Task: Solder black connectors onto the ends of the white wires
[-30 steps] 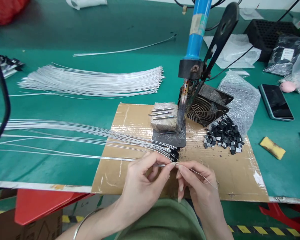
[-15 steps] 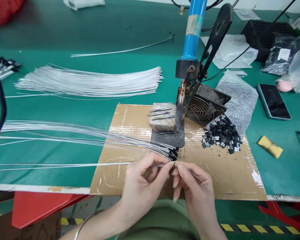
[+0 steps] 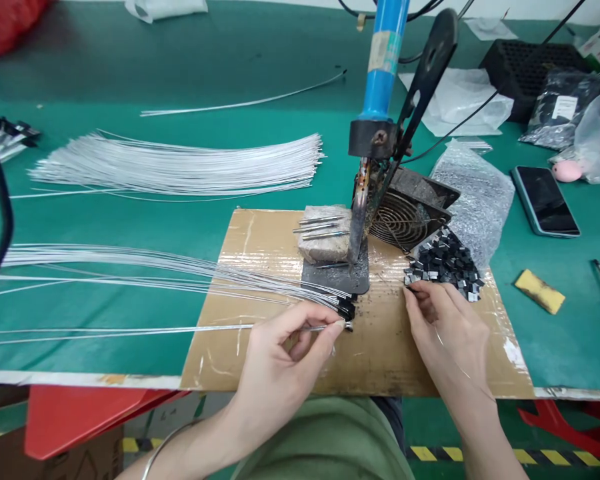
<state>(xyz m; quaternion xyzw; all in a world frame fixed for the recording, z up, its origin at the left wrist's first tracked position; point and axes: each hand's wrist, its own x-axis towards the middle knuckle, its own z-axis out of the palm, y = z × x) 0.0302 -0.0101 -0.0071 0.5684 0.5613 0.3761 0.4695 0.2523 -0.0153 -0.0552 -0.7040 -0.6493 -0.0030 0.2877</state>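
Observation:
My left hand [image 3: 295,360] is closed in a pinch on a pair of thin white wires [image 3: 220,328] near their right end. A small connector tip [image 3: 349,326] shows just past the fingertips. At the near left edge of a heap of small black connectors [image 3: 445,260], my right hand [image 3: 447,330] pinches a small black connector, mostly hidden by the fingertips. A fine silver solder wire [image 3: 453,357] trails over the back of this hand. Above my left hand lies a bunch of white wires [image 3: 260,280] with black connectors [image 3: 347,307] on their ends.
A blue-handled soldering iron [image 3: 379,87] hangs in a stand over the cardboard sheet [image 3: 260,247]. Below its tip sits a grey block [image 3: 325,233] with metal rods. Behind are a small fan [image 3: 403,217] and a large wire bundle [image 3: 180,163]. A phone [image 3: 546,200] and yellow sponge [image 3: 539,291] lie right.
My right hand has left the wire end beside my left hand and moved right to the heap of black connectors. The left hand has stayed in place, still pinching the wires.

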